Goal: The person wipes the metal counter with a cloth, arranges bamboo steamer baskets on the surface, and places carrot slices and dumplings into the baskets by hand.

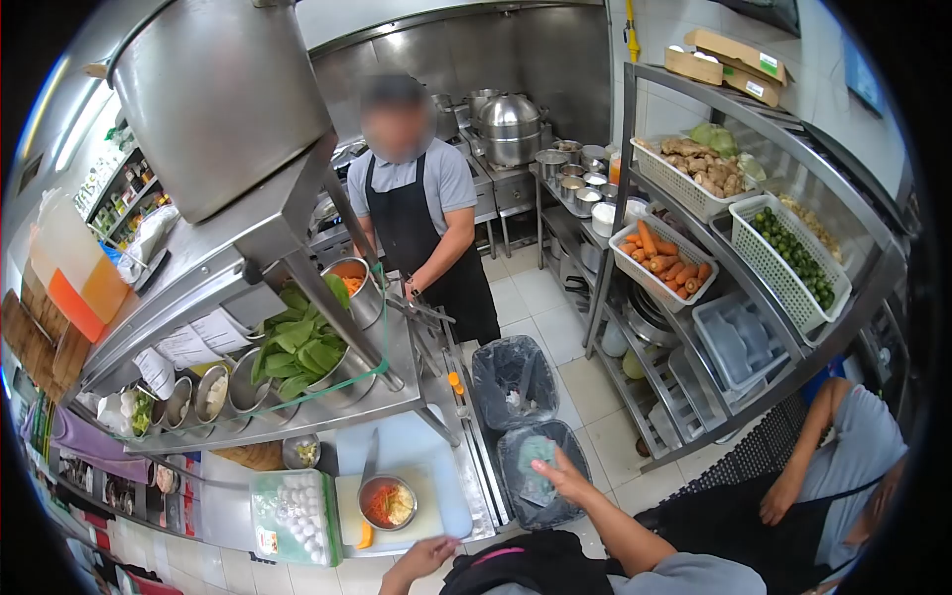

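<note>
My right hand (pixel 565 478) reaches over a black-lined bin (pixel 565 436), its fingers closed on a crumpled pale green cloth or bag (pixel 538 454). Near the counter's front edge is my left hand (pixel 424 560), fingers loosely extended and nothing visible in them. Left of it, a metal bowl (pixel 387 503) of chopped red and pale yellow food sits on a cutting board (pixel 428 524). A knife (pixel 371 458) lies behind the bowl, and an orange piece (pixel 366 535) lies in front. A clear green-edged container (pixel 290 516) holds several white round items.
A second lined bin (pixel 514 382) stands behind the first. Beyond the counter is a person in a black apron (pixel 416 223); another person's arm (pixel 808 451) is at right. A metal rack (pixel 635 248) holds vegetable baskets. An overhead shelf (pixel 297 213) carries a large pot (pixel 218 99).
</note>
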A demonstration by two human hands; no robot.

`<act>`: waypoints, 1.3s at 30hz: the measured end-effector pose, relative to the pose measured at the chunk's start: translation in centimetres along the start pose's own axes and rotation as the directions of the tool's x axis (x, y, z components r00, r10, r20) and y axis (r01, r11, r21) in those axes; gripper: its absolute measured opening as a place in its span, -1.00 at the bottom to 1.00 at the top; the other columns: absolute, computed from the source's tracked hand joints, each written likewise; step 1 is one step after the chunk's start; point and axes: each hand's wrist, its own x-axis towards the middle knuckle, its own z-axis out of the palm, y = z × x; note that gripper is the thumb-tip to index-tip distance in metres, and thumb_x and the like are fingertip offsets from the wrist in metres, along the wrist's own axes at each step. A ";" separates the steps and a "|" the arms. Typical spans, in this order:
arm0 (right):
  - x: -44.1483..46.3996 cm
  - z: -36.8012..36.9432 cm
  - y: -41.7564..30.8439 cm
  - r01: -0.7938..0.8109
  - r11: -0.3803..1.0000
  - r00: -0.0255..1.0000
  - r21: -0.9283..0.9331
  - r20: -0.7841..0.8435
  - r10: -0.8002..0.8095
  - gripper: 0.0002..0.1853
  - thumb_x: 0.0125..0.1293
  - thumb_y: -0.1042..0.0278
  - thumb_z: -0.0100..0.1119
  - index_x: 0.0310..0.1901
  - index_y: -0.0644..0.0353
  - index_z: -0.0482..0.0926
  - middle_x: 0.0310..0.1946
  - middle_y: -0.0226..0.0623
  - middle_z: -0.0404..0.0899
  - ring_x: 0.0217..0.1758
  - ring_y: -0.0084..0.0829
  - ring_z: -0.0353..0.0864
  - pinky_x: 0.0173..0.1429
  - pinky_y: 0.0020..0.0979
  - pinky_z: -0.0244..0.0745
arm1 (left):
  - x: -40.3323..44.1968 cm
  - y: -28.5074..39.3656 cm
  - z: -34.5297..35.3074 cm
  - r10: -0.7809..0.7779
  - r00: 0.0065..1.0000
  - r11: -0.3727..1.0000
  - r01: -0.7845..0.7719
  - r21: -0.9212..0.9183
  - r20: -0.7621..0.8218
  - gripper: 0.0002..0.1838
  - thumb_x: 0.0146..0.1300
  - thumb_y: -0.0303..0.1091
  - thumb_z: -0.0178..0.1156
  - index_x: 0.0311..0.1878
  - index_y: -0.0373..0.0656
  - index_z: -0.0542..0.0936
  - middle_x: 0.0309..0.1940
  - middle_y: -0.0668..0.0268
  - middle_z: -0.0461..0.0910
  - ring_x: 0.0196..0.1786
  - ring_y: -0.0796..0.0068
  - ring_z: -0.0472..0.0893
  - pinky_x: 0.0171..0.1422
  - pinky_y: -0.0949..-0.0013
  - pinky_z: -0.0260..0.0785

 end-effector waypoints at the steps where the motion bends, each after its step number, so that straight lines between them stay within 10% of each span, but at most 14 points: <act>1: -0.2 1.2 0.4 0.003 1.000 1.000 -0.002 0.000 -0.003 -0.07 0.28 0.07 0.49 0.50 0.32 0.15 0.28 -0.19 0.47 0.31 -0.33 0.48 0.45 -0.31 0.33 | 0.7 4.1 -1.0 0.065 0.995 0.996 -0.070 -0.062 -0.070 -0.71 0.55 -0.23 0.13 0.22 -0.09 0.61 -0.21 0.27 0.74 -0.14 0.52 0.69 0.03 0.42 0.51; 3: -0.3 4.1 0.6 -0.029 0.969 0.974 0.245 0.224 -0.027 -0.21 0.36 0.09 0.40 0.45 0.26 0.22 0.22 -0.21 0.50 0.27 -0.40 0.48 0.42 -0.34 0.33 | 2.4 9.9 -1.7 0.049 0.988 0.997 -0.057 -0.050 -0.143 -0.70 0.51 -0.27 0.19 0.21 -0.14 0.60 -0.24 0.26 0.72 -0.17 0.52 0.68 0.01 0.41 0.51; 6: -2.1 7.9 -1.3 0.247 0.968 0.894 0.042 0.375 -0.244 -0.37 0.39 0.14 0.38 0.35 0.20 0.33 0.12 -0.28 0.53 0.20 -0.47 0.50 0.33 -0.37 0.40 | 3.4 13.7 -1.6 0.192 0.924 0.931 -0.278 -0.236 -0.332 -0.76 0.47 -0.33 0.24 0.08 -0.23 0.61 -0.29 0.27 0.69 -0.23 0.52 0.66 -0.05 0.38 0.52; 8: -3.0 8.5 -2.6 0.301 0.954 0.884 0.015 0.371 -0.284 -0.43 0.39 0.15 0.37 0.30 0.18 0.36 0.06 -0.35 0.52 0.17 -0.53 0.48 0.31 -0.40 0.38 | 4.1 13.4 -1.4 0.238 0.876 0.970 -0.232 0.066 -0.420 -0.75 0.37 -0.28 0.34 -0.07 -0.26 0.60 -0.41 0.21 0.66 -0.32 0.45 0.65 -0.16 0.36 0.49; 10: -4.0 8.1 -4.8 0.373 0.927 0.863 0.028 0.358 -0.358 -0.59 0.41 0.23 0.35 0.17 0.18 0.49 -0.08 -0.46 0.59 0.07 -0.62 0.53 0.23 -0.46 0.42 | 4.1 12.0 -1.2 0.236 0.872 0.962 -0.272 -0.023 -0.429 -0.79 0.38 -0.30 0.32 -0.14 -0.26 0.59 -0.44 0.27 0.64 -0.35 0.50 0.61 -0.19 0.37 0.46; 12: -3.8 6.8 -5.6 0.271 0.957 0.902 0.100 0.321 -0.289 -0.63 0.41 0.24 0.34 0.14 0.20 0.52 -0.09 -0.45 0.62 0.05 -0.62 0.54 0.21 -0.45 0.44 | 3.0 12.6 -1.3 0.197 0.874 0.899 -0.342 -0.274 -0.444 -0.82 0.41 -0.33 0.29 -0.24 -0.26 0.59 -0.45 0.39 0.61 -0.36 0.59 0.54 -0.20 0.41 0.41; 19: -5.5 3.7 -4.3 0.215 0.976 0.901 -0.042 0.394 -0.181 -0.66 0.40 0.27 0.37 0.08 0.27 0.61 -0.09 -0.39 0.67 0.00 -0.59 0.58 0.17 -0.43 0.47 | 0.7 14.4 -1.4 0.321 0.815 0.866 -0.459 -0.199 -0.482 -0.85 0.44 -0.41 0.24 -0.26 -0.27 0.56 -0.19 0.30 0.64 -0.12 0.57 0.54 0.04 0.42 0.40; 29: -8.3 3.8 -6.2 0.648 0.648 0.756 -0.399 0.436 -0.487 -0.73 0.27 0.25 0.45 -0.18 0.30 0.71 -0.23 -0.23 0.68 -0.21 -0.51 0.63 -0.05 -0.38 0.53 | -1.0 12.8 0.1 0.295 0.791 0.727 -0.550 -0.412 -0.536 -0.88 0.50 -0.43 0.16 -0.20 -0.20 0.44 -0.26 0.38 0.54 -0.24 0.69 0.42 -0.09 0.53 0.34; 34: -13.7 6.4 -8.9 0.434 0.849 0.881 -0.302 0.340 -0.329 -0.79 0.36 0.29 0.35 -0.23 0.30 0.71 -0.40 -0.23 0.66 -0.28 -0.47 0.62 -0.13 -0.40 0.48 | -4.1 12.5 -1.3 0.198 0.895 0.737 -0.405 -0.541 -0.400 -0.92 0.48 -0.47 0.18 -0.12 -0.16 0.46 -0.31 0.50 0.45 -0.34 0.78 0.35 -0.21 0.60 0.24; 39: -16.6 10.3 -7.6 0.408 0.874 0.874 -0.266 0.389 -0.290 -0.73 0.36 0.18 0.40 -0.28 0.26 0.74 -0.51 -0.42 0.63 -0.38 -0.66 0.49 -0.23 -0.45 0.45 | -5.6 10.9 -0.6 0.444 0.833 0.798 -0.535 -0.276 -0.331 -0.64 0.41 -0.37 0.30 0.21 -0.19 0.51 -0.15 0.32 0.57 -0.06 0.54 0.58 0.14 0.42 0.43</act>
